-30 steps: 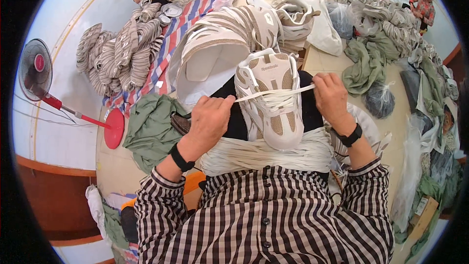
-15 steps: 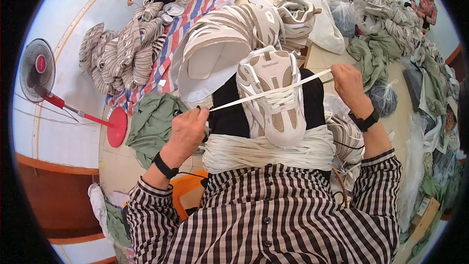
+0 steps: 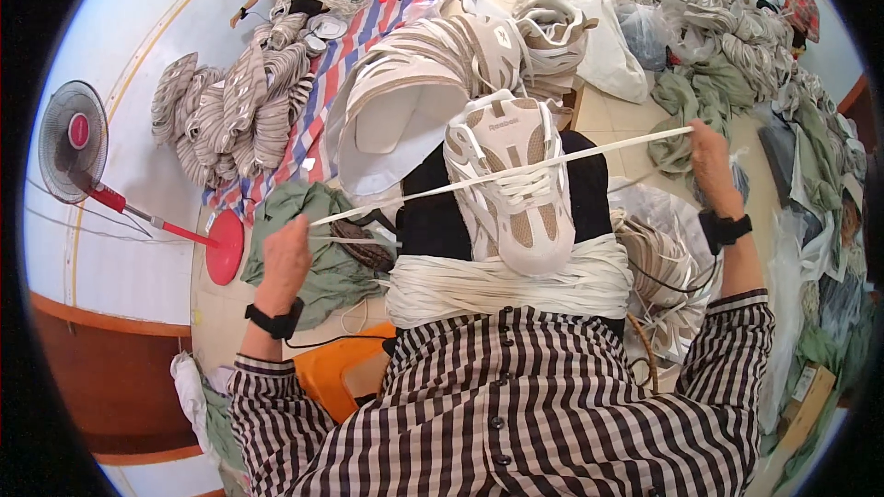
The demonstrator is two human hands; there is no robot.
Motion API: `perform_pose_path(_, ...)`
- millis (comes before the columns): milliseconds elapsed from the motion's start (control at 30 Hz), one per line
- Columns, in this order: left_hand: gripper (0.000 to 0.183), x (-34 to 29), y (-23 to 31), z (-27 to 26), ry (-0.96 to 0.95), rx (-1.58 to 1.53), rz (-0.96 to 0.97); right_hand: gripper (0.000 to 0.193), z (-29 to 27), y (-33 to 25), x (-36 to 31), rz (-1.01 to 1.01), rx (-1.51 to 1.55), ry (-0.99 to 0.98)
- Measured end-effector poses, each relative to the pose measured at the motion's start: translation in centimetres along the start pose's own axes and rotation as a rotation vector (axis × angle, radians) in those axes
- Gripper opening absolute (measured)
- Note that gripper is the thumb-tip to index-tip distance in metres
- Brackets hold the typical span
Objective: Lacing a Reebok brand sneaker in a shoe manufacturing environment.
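Both fists pinch a cream lace (image 3: pixel 608 147) and hold it taut: the left hand (image 3: pixel 287 256) has it well to the left of the shoe upper (image 3: pixel 502 213), the right hand (image 3: pixel 715 161) well to its right and a little farther from the body. Between the two grips, the beige and white upper lies toe toward the wearer over the black-clad lap (image 3: pixel 428 221), touched by neither hand. The stretched lace slants across it, just beyond the strands laced over its throat; whether both ends come out of the eyelets cannot be told. Under the upper's toe, a thick bundle of pale laces (image 3: pixel 506 290) spans the lap. Beyond the upper and to its left curves a stack of similar uppers (image 3: pixel 419 51); left of it, near the left hand, lies a green cloth (image 3: pixel 276 216).
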State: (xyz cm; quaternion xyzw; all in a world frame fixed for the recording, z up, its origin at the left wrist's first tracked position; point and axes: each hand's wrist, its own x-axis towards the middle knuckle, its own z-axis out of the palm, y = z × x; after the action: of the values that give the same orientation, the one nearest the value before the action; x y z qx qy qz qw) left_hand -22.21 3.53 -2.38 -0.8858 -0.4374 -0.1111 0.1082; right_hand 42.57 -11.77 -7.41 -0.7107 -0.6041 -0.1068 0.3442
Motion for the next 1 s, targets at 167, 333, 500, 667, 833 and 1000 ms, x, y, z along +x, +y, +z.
perform_pose_path(167,0.004,-2.5,-3.3,-2.3,-0.152,0.031,-0.064,0.026,-4.0,9.2,-3.9,0.173,-0.174,0.026)
perform_pose_path(333,0.010,-2.0,-3.0,-2.0,-0.233,0.019,-0.071,0.024,-6.5,15.7,-6.7,0.622,-0.023,0.017)
perform_pose_path(500,0.019,-1.3,-4.0,-1.6,-0.398,-0.033,-0.173,0.018,-9.9,19.7,-8.5,0.517,-0.171,0.072)
perform_pose_path(667,0.023,-2.2,-6.8,-2.8,-0.432,-0.101,-0.309,0.020,-13.1,23.7,-11.4,0.601,0.121,0.077)
perform_pose_path(833,0.024,-3.0,-7.6,-4.0,-0.421,-0.014,-0.365,0.022,-14.7,26.2,-15.2,0.210,-0.427,0.203)
perform_pose_path(1000,0.022,-3.8,-8.8,-4.2,-0.402,0.220,-0.305,0.020,-15.3,26.4,-17.1,0.704,-0.238,0.095)
